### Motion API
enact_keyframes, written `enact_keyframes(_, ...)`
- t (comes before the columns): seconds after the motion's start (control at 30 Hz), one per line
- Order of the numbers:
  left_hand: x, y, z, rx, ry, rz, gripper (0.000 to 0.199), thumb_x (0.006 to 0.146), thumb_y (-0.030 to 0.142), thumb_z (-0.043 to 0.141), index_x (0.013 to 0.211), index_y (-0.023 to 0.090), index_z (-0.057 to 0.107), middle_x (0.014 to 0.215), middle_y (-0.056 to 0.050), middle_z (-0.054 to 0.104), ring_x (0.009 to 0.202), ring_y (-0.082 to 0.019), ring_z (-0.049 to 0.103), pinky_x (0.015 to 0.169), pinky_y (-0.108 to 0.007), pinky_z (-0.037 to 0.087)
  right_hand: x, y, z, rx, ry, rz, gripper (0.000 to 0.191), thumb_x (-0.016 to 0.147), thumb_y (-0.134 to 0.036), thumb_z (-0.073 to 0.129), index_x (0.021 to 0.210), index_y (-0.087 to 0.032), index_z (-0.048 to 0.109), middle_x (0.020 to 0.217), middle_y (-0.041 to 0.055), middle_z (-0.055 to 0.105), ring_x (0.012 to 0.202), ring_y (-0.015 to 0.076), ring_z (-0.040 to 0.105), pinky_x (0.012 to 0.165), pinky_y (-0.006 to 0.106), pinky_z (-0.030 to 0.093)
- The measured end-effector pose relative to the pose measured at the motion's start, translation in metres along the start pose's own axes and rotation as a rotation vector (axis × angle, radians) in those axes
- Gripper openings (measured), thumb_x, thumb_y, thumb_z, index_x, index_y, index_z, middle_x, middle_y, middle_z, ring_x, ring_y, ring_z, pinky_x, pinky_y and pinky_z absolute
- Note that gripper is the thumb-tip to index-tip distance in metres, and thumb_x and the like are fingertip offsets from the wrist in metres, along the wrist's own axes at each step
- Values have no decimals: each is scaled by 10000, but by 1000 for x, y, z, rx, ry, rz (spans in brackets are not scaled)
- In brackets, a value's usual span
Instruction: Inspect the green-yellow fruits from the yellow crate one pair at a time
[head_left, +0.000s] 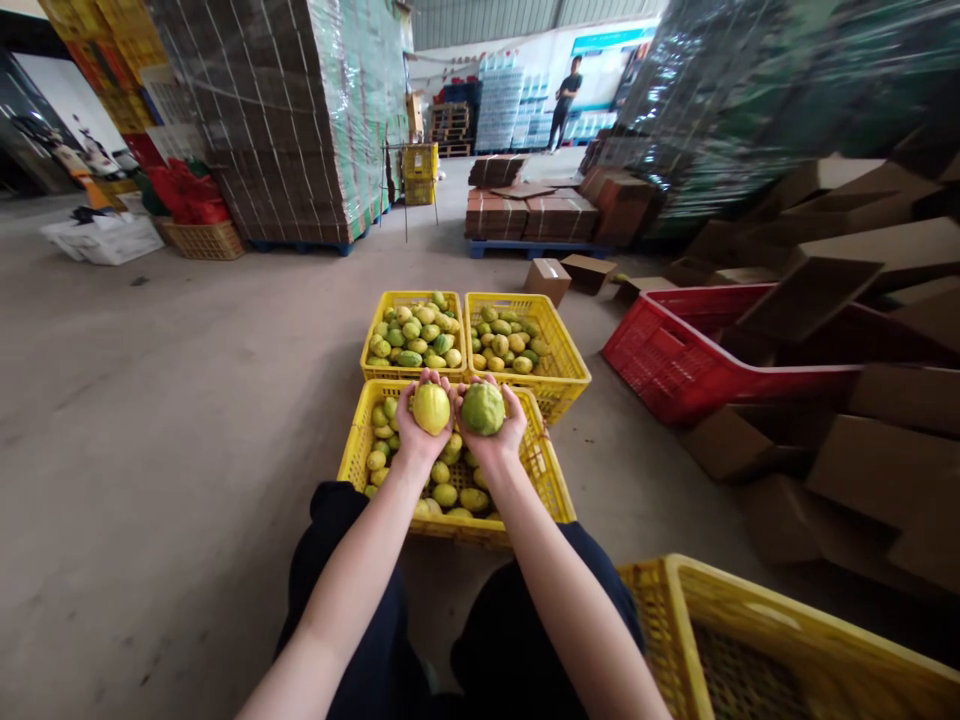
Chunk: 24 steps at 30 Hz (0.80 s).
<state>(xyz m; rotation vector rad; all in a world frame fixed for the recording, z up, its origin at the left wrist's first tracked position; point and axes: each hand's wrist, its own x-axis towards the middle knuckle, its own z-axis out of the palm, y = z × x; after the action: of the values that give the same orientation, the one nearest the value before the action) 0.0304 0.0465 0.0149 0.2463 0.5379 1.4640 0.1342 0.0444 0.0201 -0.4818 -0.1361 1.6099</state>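
Note:
Palm up, my left hand [420, 440] cups a smooth yellow melon-like fruit [431, 408] with faint ribs. Beside it my right hand [499, 440] cradles a lumpy green fruit [483, 409], its fingers curled round the sides. Both hands are above the front yellow crate [551, 465], which holds more yellow and green fruit [445, 495], partly hidden by my forearms. Behind it stand two more yellow crates: the back left crate [414, 372] is heaped with mixed fruit, and the back right crate [574, 360] has fruit lying lower inside.
At lower right is another yellow crate [671, 620]. A red crate [652, 350] stands to the right among loose cardboard boxes [877, 470]. Flattened cartons on a blue pallet [525, 250] and wrapped stacks [277, 130] are farther off. A person [566, 100] stands at the back.

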Motion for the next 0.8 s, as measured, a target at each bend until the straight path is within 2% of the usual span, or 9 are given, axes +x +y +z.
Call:
enact_keyframes(0.1,2,-1,2,1,7,3,291,857,292,439,978,224,695,990,-12,715,1072,-148,627,891,-275,518,2,0,0,33,-29,-9,127,709,-297,599,824,-248,615,763,-27,704,689,159,674,639,304,583)
enact_keyframes(0.27,2,-4,4,58,19,1,264,838,297,481,979,239,697,996,0,717,1007,-142,648,852,-264,525,4,-1,-3,100,-37,-15,102,698,-252,598,795,-241,625,756,-27,715,635,156,659,601,303,577)
enact_keyframes(0.47,1,-2,8,-222,5,-139,292,895,232,421,960,227,706,814,29,719,782,-98,671,739,-218,529,3,-2,-6,108,-48,-14,112,702,-242,601,808,-224,633,750,-19,719,633,161,669,578,289,568)
enact_keyframes(0.8,2,-1,11,-359,8,-187,316,900,204,421,1031,215,708,770,1,725,720,-128,682,720,-246,539,5,-3,-8,144,-38,-19,123,728,-222,569,830,-190,630,749,10,720,628,169,668,579,305,566)
